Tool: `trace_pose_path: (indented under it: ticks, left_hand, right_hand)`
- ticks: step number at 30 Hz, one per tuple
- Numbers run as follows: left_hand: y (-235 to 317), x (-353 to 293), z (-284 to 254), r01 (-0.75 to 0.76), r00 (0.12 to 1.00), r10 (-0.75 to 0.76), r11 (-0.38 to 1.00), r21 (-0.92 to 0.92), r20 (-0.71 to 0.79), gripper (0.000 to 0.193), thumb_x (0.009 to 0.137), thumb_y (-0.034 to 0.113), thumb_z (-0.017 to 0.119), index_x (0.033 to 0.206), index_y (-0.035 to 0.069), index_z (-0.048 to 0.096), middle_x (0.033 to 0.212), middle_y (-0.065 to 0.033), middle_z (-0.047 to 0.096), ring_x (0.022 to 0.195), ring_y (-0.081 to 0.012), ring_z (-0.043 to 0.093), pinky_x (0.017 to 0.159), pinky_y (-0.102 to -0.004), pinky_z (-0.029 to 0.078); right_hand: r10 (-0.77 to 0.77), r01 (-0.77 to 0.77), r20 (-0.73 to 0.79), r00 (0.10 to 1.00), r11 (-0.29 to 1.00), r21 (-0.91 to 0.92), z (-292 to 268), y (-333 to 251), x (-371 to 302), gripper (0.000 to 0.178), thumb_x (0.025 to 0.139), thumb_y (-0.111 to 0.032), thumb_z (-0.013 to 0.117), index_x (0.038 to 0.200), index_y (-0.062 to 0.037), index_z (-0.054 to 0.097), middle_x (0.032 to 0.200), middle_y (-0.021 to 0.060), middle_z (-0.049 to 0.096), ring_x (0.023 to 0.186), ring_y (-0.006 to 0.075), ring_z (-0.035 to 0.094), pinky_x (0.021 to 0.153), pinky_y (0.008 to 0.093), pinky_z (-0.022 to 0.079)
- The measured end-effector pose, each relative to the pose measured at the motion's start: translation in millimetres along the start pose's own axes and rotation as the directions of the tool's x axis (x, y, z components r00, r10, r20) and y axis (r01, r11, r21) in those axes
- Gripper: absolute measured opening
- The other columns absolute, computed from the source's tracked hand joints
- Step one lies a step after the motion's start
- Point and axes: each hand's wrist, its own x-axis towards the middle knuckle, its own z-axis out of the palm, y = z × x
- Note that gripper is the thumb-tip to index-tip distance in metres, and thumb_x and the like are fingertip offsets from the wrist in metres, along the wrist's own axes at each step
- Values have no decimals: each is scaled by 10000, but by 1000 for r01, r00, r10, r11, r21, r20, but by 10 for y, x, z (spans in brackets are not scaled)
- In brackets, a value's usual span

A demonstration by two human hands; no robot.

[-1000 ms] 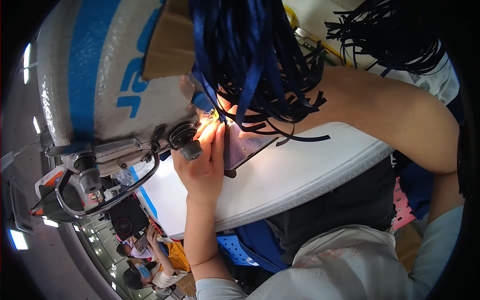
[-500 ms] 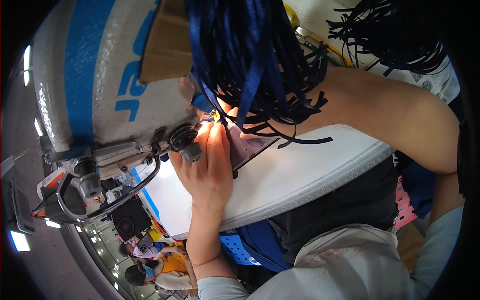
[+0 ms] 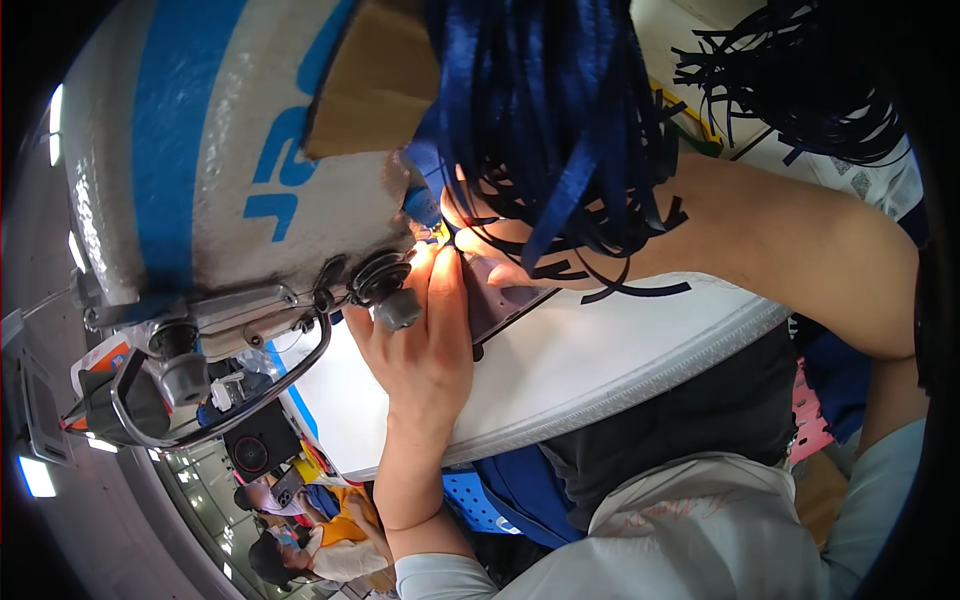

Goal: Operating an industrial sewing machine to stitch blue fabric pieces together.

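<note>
A sewing machine's white and blue head (image 3: 180, 150) fills the upper left, its lit needle area (image 3: 438, 232) beside my fingertips. My left hand (image 3: 425, 345) lies palm down on the machine bed, fingers stretched toward the presser foot. My right hand (image 3: 490, 235) comes in from the right, its fingers bent close to the needle. A thick bunch of dark blue ribbons (image 3: 545, 110) hangs in front of it and covers part of the fingers. What those fingers grip is hidden. Under them shows a shiny dark metal plate (image 3: 500, 300).
A brown cardboard piece (image 3: 375, 80) is fixed to the machine head. Another ribbon bunch (image 3: 800, 90) lies at the far right. The white tabletop (image 3: 600, 335) has a ruler-like strip along its near edge. At lower left, people (image 3: 320, 540) sit beyond the machine.
The hanging ribbons, cardboard and machine head have shifted slightly to the right in the picture. More of my right fingers shows by the needle. My left hand stays at the same place on the bed.
</note>
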Motion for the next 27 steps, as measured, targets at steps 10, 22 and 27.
trace_pose_path:
  ticks: [10, 22, 27]
  left_hand:
    - [-39, -5, 126, 141, 981, -174, 943, -303, -88, 176, 940, 81, 865, 1111, 74, 826, 1095, -87, 791, 1016, -300, 722, 1025, -482, 478]
    - [81, 35, 36, 49, 996, -51, 998, -30, -79, 250, 935, 105, 847, 1175, 63, 792, 1165, -74, 780, 974, -254, 705, 905, -465, 425]
    - [118, 84, -20, 29, 999, -29, 1000, 5, -43, 257, 936, 71, 791, 1192, 56, 779, 1182, -77, 778, 976, -257, 702, 896, -459, 425]
  right_hand:
    - [-110, 100, -2, 994, 917, -386, 90, 45, 61, 246, 849, -195, 873, 1058, -92, 795, 1155, 39, 767, 1066, 253, 724, 882, 395, 609]
    - [-56, 58, -168, 984, 998, 4, 15, 6, 6, 381, 848, -187, 873, 1218, -112, 819, 1314, 41, 771, 1212, 260, 712, 1017, 386, 608]
    - [-157, 111, -130, 979, 944, -311, 196, 60, -1, 353, 851, -189, 876, 1188, -98, 822, 1330, 59, 773, 1237, 304, 709, 1054, 410, 596]
